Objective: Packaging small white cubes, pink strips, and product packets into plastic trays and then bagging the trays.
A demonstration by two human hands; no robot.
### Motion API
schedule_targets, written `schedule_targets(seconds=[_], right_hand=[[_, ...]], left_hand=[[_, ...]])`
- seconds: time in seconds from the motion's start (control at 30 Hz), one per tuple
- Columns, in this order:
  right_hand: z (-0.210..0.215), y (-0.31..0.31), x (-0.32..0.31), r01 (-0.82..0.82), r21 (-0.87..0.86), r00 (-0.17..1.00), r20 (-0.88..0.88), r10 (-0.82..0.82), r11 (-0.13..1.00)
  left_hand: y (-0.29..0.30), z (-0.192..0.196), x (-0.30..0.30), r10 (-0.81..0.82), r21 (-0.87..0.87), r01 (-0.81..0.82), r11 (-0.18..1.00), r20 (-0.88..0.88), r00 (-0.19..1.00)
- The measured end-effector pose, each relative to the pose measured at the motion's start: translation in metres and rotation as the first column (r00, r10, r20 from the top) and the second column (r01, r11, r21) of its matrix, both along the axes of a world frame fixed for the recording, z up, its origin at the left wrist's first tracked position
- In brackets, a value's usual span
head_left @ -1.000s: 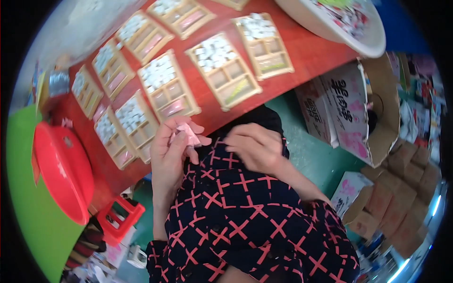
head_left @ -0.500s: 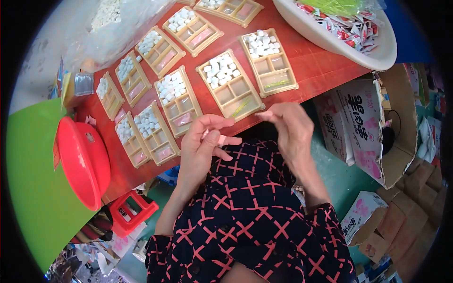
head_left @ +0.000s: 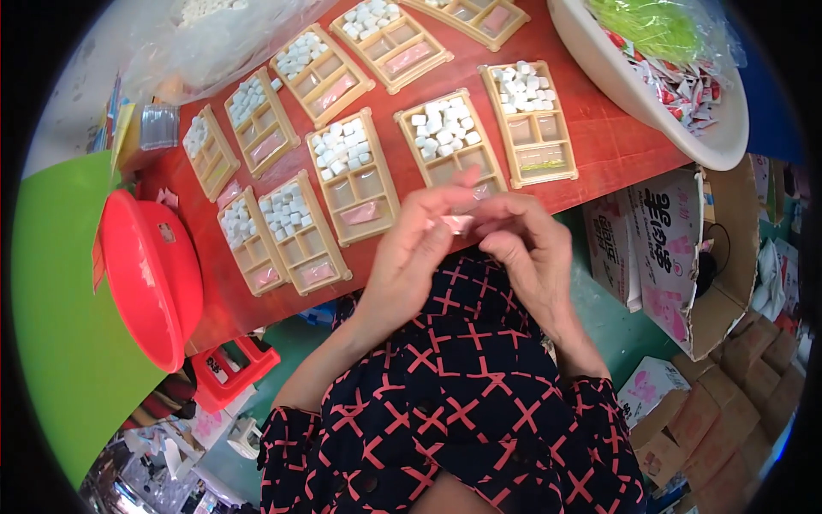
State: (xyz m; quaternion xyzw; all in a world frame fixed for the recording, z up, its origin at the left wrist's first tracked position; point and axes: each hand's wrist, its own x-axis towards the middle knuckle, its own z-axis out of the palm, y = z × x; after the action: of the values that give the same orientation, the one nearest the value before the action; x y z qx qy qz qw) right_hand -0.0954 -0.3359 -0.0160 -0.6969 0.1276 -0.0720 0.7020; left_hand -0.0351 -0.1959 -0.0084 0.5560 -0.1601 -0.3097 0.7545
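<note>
Packet (head_left: 456, 224), small and pink, pinched between fingertips of left hand (head_left: 411, 253) and right hand (head_left: 529, 244), both grips closed on it, at near edge of bench (head_left: 599, 137), just near a tray (head_left: 451, 146).

Tan compartment trays (head_left: 355, 184) lie close together across the red table (head_left: 599, 141), leaving only narrow strips of bare top between them and a wider bare patch at the near right corner beside the white basin (head_left: 685, 137). The red bowl (head_left: 150, 274) blocks the left end, and a clear plastic bag (head_left: 223, 43) crowds the far edge. Right of the table, an open cardboard box (head_left: 685, 257) stands in the way, with green floor showing between it and the person's lap.
</note>
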Motion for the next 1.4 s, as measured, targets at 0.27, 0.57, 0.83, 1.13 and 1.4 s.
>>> schedule_targets(seconds=[0.27, 0.57, 0.83, 1.13, 1.4], right_hand=[[0.005, -0.053, 0.005, 0.310, -0.109, 0.947, -0.047, -0.316, 0.944], [-0.019, -0.079, 0.024, 0.283, -0.662, 0.950, 0.095, -0.296, 0.695], [-0.019, -0.092, 0.074, 0.240, -0.732, 0.970, 0.206, -0.129, 0.637], [-0.013, -0.098, 0.089, 0.059, -0.909, 0.982, 0.127, 0.140, 0.412], [0.043, -0.012, 0.100, 0.160, -0.650, 0.789, 0.536, 0.300, 0.743]], left_hand=[[-0.014, -0.006, 0.007, 0.038, -0.090, -0.052, 0.995, -0.153, 0.988], [-0.033, -0.012, 0.018, -0.228, 0.389, -0.200, 0.899, 0.807, 0.545], [-0.060, -0.026, 0.020, -0.441, 0.508, -0.329, 0.796, 0.859, 0.260], [-0.070, -0.030, 0.021, -0.393, 0.471, -0.375, 0.798, 0.879, 0.269], [-0.055, -0.011, 0.067, -0.151, -0.372, -0.221, 0.901, -0.748, 0.646]])
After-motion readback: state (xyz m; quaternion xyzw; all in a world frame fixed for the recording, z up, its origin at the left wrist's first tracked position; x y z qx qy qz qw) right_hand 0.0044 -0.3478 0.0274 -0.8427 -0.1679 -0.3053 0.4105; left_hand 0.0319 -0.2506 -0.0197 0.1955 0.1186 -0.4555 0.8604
